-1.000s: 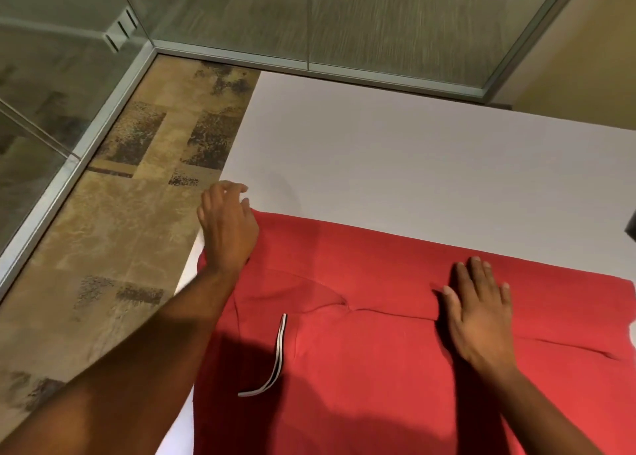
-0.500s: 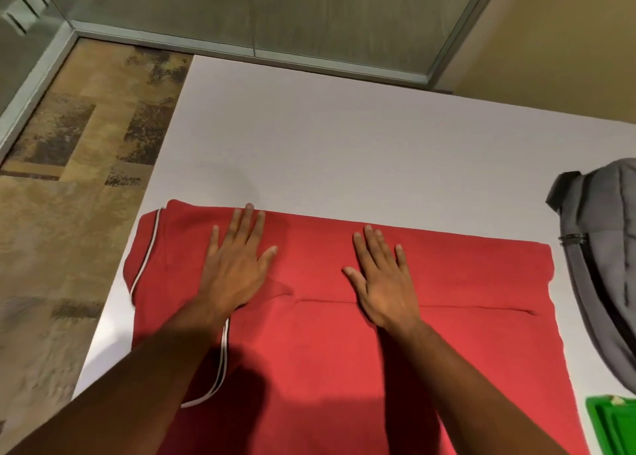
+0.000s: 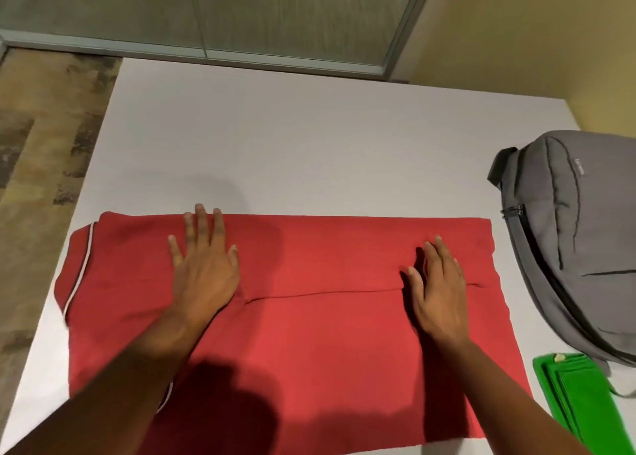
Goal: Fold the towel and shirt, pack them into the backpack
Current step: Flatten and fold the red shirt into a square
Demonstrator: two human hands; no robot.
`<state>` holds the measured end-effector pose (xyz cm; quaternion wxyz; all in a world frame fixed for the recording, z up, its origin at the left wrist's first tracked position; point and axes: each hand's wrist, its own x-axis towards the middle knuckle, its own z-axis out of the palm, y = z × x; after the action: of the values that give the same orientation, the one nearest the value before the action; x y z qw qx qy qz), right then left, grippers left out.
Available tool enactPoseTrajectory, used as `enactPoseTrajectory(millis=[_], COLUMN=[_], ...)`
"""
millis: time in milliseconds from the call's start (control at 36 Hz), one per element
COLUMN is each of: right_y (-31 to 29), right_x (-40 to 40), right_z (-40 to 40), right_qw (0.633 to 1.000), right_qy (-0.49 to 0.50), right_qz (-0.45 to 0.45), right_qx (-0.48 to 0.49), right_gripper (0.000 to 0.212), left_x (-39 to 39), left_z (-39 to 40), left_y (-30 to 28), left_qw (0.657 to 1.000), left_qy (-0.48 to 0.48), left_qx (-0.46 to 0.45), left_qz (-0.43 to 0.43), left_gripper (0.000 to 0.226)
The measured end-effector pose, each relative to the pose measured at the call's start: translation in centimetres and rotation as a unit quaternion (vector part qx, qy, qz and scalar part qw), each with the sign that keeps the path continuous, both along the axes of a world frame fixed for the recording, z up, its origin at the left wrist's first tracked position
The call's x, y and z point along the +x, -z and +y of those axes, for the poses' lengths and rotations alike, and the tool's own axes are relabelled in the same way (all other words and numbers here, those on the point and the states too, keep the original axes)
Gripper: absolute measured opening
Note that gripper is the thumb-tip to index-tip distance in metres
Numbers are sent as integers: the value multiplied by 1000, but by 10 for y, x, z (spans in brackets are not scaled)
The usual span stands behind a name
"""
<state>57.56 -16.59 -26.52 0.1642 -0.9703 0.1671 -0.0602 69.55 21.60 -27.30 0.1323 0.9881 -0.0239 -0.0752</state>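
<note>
A red shirt point(image 3: 316, 330) with white-striped trim lies flat on the white table point(image 3: 292, 138), its far strip folded over along a horizontal seam. My left hand point(image 3: 203, 265) presses flat on the shirt's left part, fingers spread. My right hand point(image 3: 437, 286) lies flat on the right part, across the fold line. Neither hand holds anything. A grey backpack point(image 3: 581, 241) lies on the table's right side, zipped as far as I can see. A folded green towel point(image 3: 581, 403) sits in front of the backpack at the lower right.
The table's left edge drops to a patterned brown floor point(image 3: 41, 151). A glass partition point(image 3: 220, 10) runs behind the table, and a yellow wall point(image 3: 537, 34) stands at the back right. Bare table surface lies beyond the shirt.
My view has swung right, bringing the backpack and green towel into sight. My left hand moved from the shirt's left corner onto its body, and my right hand slid right along the fold.
</note>
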Motion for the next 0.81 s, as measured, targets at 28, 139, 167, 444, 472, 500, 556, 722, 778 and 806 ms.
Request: enactPoseTrajectory(millis=[28,139,167,444,472,500,556,722,778,806], right_y=[1,1,0,-21,-21,-19,-19,-24,-22,-22], right_x=[-6,-23,-25,-9,-8,-8,-6,-7,-9,-9], right_z=[-1,-21,-29,-62,-63,-64,-66,-71,-71,-71], right_qw=[1000,993,986,883,876,875,879,875,878,883], right_qy=[-5,101,158,432,439,439,431,434,436,434], right_qz=[-13,-54,-61,-35,-31,-32,-48,-103,-91,-85], right_qx=[-6,-15,2,183,196,202,199,188,178,155], right_gripper=[51,37,35,55,52,47,33,10,22,30], left_x=[-1,-4,-5,-7,-6,-6,-6,-7,-7,-7], left_z=[-9,-36,-39,-40,-40,-40,-40,-41,-40,-40], left_y=[-1,6,9,16,16,16,16,15,15,16], left_qw=[1000,997,997,997,997,997,997,996,996,996], left_qy=[20,74,77,77,76,75,75,76,77,77], left_qx=[-8,-16,-11,27,28,28,31,35,35,36], left_qz=[-4,22,29,15,16,17,19,9,8,7], left_gripper=[72,71,72,73,73,73,73,73,73,73])
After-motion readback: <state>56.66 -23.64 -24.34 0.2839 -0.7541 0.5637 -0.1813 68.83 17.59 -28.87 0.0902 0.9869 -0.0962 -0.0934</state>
